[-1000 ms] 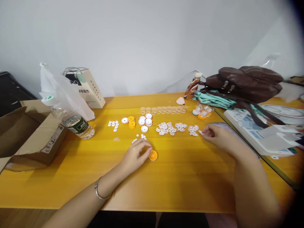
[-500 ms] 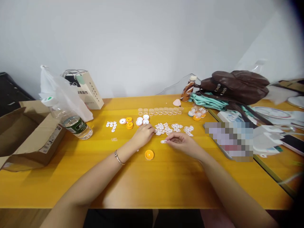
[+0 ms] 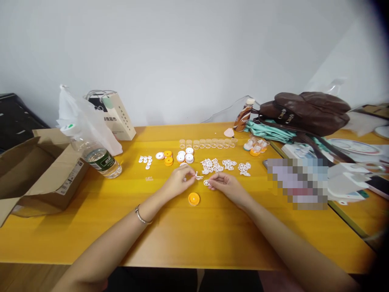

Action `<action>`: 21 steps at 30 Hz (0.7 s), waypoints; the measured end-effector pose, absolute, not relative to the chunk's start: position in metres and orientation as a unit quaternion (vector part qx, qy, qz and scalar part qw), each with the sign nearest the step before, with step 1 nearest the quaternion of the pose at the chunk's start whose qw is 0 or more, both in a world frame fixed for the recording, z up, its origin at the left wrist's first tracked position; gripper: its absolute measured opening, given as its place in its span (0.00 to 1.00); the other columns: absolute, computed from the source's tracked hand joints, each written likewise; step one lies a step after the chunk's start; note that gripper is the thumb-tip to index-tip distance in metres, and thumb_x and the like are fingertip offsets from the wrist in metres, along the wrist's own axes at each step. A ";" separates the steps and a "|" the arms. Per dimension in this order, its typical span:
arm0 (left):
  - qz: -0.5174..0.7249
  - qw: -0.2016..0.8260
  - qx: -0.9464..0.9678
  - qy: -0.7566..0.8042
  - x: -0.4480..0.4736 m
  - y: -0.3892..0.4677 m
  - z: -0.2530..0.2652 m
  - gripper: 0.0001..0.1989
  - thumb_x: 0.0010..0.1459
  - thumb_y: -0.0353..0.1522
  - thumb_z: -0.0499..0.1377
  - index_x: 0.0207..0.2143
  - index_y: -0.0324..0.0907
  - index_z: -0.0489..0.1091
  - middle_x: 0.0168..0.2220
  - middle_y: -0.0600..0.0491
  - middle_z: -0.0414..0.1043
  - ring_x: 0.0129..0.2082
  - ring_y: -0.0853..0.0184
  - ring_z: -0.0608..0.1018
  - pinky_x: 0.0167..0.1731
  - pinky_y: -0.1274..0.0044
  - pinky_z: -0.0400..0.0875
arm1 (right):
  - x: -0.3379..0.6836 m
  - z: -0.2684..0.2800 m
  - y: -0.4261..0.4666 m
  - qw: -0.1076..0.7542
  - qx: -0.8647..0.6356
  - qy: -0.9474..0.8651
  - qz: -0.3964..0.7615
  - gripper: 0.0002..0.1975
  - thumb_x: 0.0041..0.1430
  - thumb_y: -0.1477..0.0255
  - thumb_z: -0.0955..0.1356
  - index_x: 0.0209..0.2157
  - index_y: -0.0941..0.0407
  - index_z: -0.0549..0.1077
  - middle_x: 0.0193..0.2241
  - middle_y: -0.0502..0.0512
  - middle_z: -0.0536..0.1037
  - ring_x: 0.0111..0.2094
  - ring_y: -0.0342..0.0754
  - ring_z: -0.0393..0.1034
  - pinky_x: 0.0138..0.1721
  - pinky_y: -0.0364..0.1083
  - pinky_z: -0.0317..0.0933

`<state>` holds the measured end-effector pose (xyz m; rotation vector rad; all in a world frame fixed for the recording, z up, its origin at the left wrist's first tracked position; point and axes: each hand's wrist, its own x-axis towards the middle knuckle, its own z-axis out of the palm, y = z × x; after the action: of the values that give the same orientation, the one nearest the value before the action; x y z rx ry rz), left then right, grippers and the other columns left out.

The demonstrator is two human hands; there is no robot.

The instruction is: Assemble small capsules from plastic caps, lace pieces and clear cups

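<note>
Between finger and thumb, my left hand [image 3: 180,180] pinches a small white openwork plastic piece [image 3: 199,177]. My right hand [image 3: 226,185] pinches another white openwork piece, flat and rounded with holes [image 3: 207,183]. The two pieces are close together but apart. Just beyond my hands lies a pile of similar white openwork pieces [image 3: 212,165], with two smaller groups to its right. Nearer to me, an orange round cup-like part [image 3: 193,198] sits on the table below my hands. White and orange round discs [image 3: 168,161] stand in stacks behind my left hand.
A row of clear plastic cups [image 3: 208,143] stands at the back. Small white knobs [image 3: 145,160] lie at left, near a water bottle [image 3: 105,162] and an open cardboard box [image 3: 45,178]. At right are a brown bottle [image 3: 244,115], a brown leather bag [image 3: 304,111] and a blurred-out device.
My left hand has come back from the pile toward me and now holds a white openwork piece. My right hand has turned its piece so its holes show. The view has shifted slightly.
</note>
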<state>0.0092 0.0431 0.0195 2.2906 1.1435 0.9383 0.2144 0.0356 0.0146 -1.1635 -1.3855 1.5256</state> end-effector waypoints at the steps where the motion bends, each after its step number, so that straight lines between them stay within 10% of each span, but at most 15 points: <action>1: 0.335 0.204 0.825 0.406 0.010 0.043 0.018 0.04 0.55 0.28 0.53 0.30 0.38 0.67 0.33 0.51 0.70 0.33 0.69 0.71 0.34 0.78 0.66 | 0.215 0.013 0.037 0.383 -0.464 -0.541 0.587 0.13 0.40 0.63 0.73 0.23 0.58 0.69 0.20 0.48 0.74 0.23 0.39 0.68 0.31 0.42 0.63; 10: 0.273 0.166 0.864 0.388 0.013 0.035 0.020 0.05 0.56 0.29 0.53 0.33 0.40 0.69 0.35 0.50 0.71 0.37 0.66 0.72 0.41 0.74 0.65 | 0.219 0.009 0.041 0.404 -0.490 -0.540 0.551 0.12 0.40 0.65 0.73 0.23 0.57 0.70 0.20 0.47 0.74 0.24 0.40 0.70 0.31 0.42 0.64; 21: 0.394 0.548 0.609 0.417 0.016 0.014 0.032 0.12 0.51 0.38 0.59 0.29 0.37 0.69 0.28 0.53 0.71 0.30 0.72 0.70 0.35 0.79 0.63 | 0.201 0.014 0.019 0.406 -0.403 -0.421 0.704 0.12 0.40 0.68 0.74 0.30 0.54 0.75 0.29 0.47 0.79 0.29 0.40 0.74 0.39 0.41 0.67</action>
<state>0.0155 0.0145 0.0323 1.4433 0.9872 0.9331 0.2007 0.0193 0.0144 -1.0173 -1.0616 1.7766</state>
